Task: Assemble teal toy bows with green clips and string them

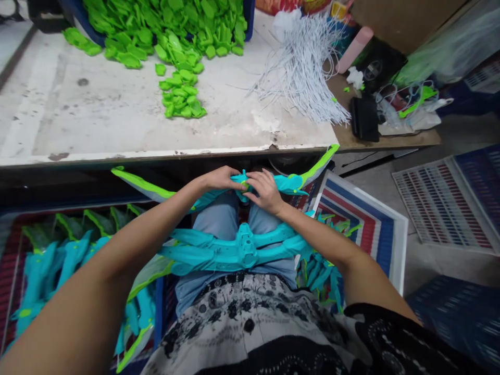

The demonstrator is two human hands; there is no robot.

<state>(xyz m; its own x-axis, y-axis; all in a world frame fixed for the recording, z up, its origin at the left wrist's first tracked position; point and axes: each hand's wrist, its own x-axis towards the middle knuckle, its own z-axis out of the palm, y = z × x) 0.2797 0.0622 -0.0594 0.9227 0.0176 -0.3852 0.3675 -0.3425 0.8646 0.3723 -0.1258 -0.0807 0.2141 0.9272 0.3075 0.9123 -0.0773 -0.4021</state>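
Nearest, in front of the bench (128, 125), a black-and-white patterned shirt (250, 312) and blue jeans (219, 216) are worn. Across the lap, along the bench's front edge, a teal lap piece (246, 247) is laid; whether one frame or two nested ones are shown cannot be told. Below the bench's front edge, to the left, more teal pieces (47, 265) are stacked in a row; below its front right corner, similar ones are held in a striped crate (404, 245) of red, white and blue.

Just before the bench's front edge, a lime-tipped teal bow (238, 178) is held crosswise. It is grasped left of centre by the left-hand grip (221, 178), and at the centre by the right-hand grip (266, 190), whose fingers are bent over it. The bow's right tip is seen against the bench's front right corner. On the floor to the bench's right, a slatted crate (441, 203) is set.

On the bench, around its middle, lime-green pieces (183, 94) are strewn; toward its back, a blue bin (250, 21) is heaped with more. Toward the bench's right end, white strands (308, 67) are fanned out. At the bench's back, a red packet (275, 5) is partly shown, its print too blurred to be read.
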